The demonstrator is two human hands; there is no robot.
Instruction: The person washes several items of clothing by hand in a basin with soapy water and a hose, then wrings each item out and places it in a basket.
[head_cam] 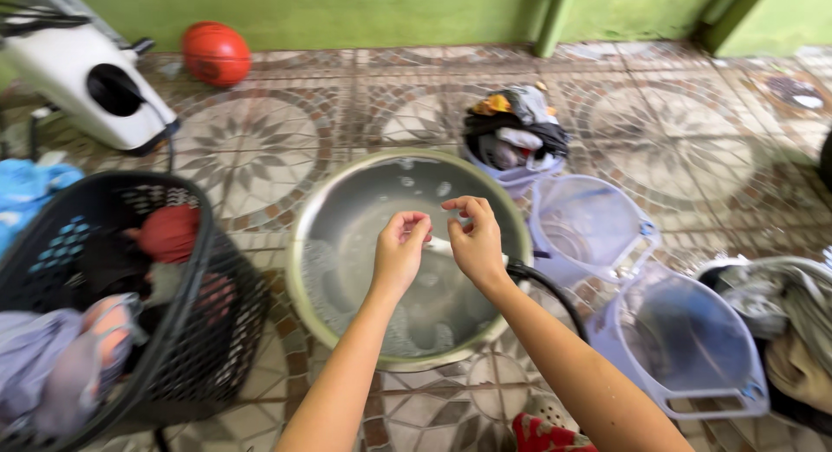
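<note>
left hand (400, 244): fingers pinched on a small white thing (439, 242) | right hand (475, 237): pinches it too | under: big metal bowl (347, 209) | left: black basket (186, 270)

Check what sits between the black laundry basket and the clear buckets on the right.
Head view: the big metal basin with soapy water, both hands (left, right) over it, pinching something small and white.
</note>
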